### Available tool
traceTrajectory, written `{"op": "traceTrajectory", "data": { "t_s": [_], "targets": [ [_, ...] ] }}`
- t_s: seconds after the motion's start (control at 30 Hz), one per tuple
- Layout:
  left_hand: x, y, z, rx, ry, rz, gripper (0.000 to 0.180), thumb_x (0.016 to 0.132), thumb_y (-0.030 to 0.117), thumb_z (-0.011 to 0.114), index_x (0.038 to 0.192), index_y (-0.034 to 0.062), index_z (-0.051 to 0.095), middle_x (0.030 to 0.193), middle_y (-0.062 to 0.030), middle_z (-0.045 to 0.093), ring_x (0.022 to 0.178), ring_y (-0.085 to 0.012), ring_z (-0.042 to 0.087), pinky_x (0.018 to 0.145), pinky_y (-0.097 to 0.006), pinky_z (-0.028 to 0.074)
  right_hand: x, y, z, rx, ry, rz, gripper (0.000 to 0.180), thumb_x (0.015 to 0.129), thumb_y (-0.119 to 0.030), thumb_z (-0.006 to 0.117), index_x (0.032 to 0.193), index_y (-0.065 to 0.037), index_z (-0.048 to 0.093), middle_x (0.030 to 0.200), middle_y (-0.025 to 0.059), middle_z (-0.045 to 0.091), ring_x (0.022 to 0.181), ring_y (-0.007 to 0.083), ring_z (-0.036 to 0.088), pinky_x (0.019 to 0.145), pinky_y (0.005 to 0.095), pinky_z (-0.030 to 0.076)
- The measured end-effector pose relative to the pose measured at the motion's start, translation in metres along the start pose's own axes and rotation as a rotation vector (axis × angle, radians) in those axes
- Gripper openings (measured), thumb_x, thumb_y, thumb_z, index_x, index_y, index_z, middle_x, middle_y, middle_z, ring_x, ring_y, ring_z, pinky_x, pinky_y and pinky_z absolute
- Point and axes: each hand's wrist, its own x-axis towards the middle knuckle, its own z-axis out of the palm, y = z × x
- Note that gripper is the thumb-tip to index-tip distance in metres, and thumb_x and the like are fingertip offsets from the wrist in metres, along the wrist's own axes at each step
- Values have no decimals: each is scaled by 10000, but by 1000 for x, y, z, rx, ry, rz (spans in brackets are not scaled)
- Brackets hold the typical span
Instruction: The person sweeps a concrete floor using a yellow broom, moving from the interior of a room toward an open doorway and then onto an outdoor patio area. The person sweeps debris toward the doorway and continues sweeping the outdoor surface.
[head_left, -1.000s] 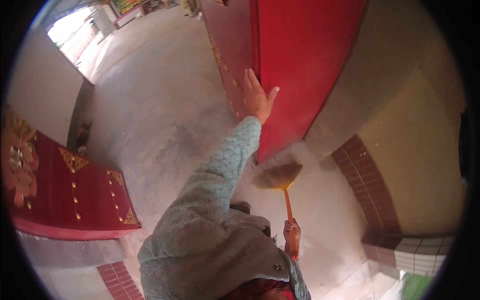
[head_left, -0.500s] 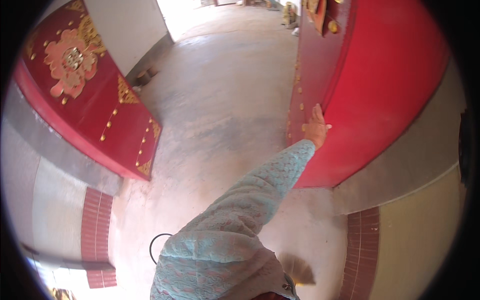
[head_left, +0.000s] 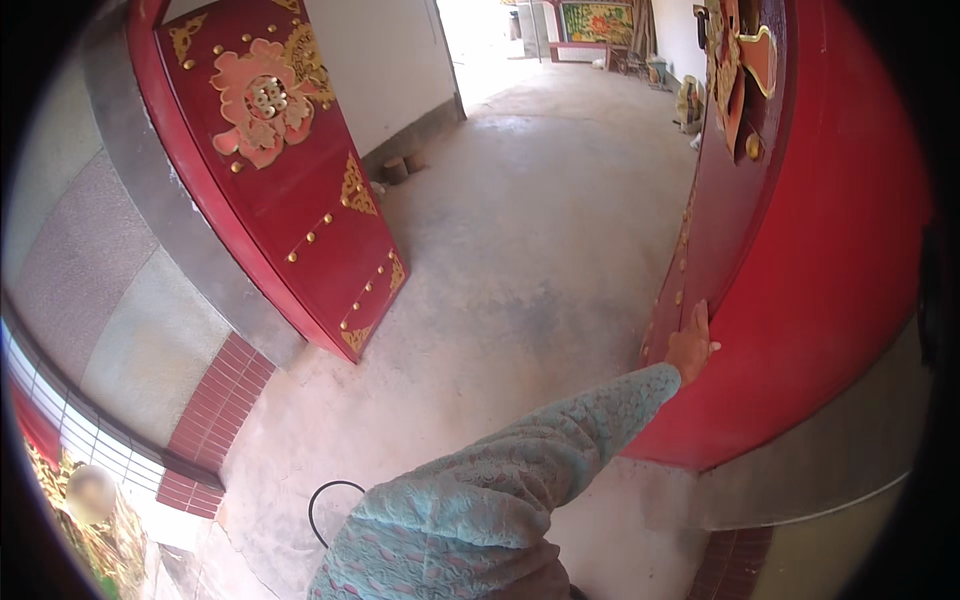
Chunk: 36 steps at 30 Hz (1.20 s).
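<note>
My left arm, in a pale teal textured sleeve (head_left: 540, 450), reaches forward and to the right. At its end, my left hand (head_left: 688, 352) rests against the right red door leaf (head_left: 820, 260), where its bright red side meets the darker decorated side. The fingers point up along the door and one digit sticks out to the right; nothing is seen in the hand. Gold studs and a cut-out ornament (head_left: 737, 90) are on that leaf's darker side. My right hand is out of view.
The left door leaf (head_left: 300, 190), red with gold fittings and a pink flower ornament (head_left: 265, 105), stands open. Between the leaves runs a concrete floor (head_left: 520, 220). A thin black loop (head_left: 325, 495) shows left of my sleeve. Far off, a yellowish sack (head_left: 688, 105) stands by the wall.
The view has swung left and up, so doors and hand appear farther right and lower, and more of the far room shows. My left hand stays against the right door leaf.
</note>
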Motion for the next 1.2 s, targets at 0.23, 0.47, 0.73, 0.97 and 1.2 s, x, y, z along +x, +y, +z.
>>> {"op": "traceTrajectory", "data": {
  "t_s": [0.23, 0.47, 0.73, 0.97, 1.2],
  "targets": [
    [-2, 4, -3, -9, 15, 35, 744, 750, 156, 563, 1244, -50, 46, 1220, -289, 275, 1071, -398, 362, 896, -407, 301, 8, 11, 34, 142, 39, 1, 110, 703, -6, 395, 641, -92, 422, 550, 5, 353, 489, 134, 384, 420, 276, 314],
    [0, 1, 9, 42, 0, 7, 733, 760, 212, 553, 1256, -35, 72, 1253, -256, 252, 1142, -373, 297, 909, -395, 298, -43, -15, 41, 421, 34, -149, 154, 702, 32, 373, 641, -101, 420, 535, -5, 346, 481, 134, 380, 427, 285, 304],
    [-1, -26, 9, -90, 19, 7, 763, 717, 236, 608, 1240, -62, 139, 1245, -261, 259, 1141, -365, 298, 945, -371, 255, -143, -56, -15, 806, -8, -328, 147, 698, 44, 376, 668, -91, 427, 542, -4, 349, 487, 138, 384, 432, 292, 310],
    [-3, -22, 33, -141, 46, 65, 508, 741, 250, 587, 1128, 5, 366, 1015, -141, 523, 889, -294, 506, 807, -365, 395, -172, -144, -222, 848, -214, -261, 287, 646, 11, 509, 922, 42, 432, 675, 47, 400, 572, 155, 424, 449, 281, 404],
    [35, -53, 25, 42, 59, 331, 687, 724, 415, 576, 1148, -42, 286, 1094, -231, 443, 983, -340, 459, 815, -389, 369, -272, -82, -256, 671, -315, -607, 128, 669, 21, 448, 755, 80, 374, 628, 82, 422, 506, 155, 455, 442, 217, 449]
  ]
}}
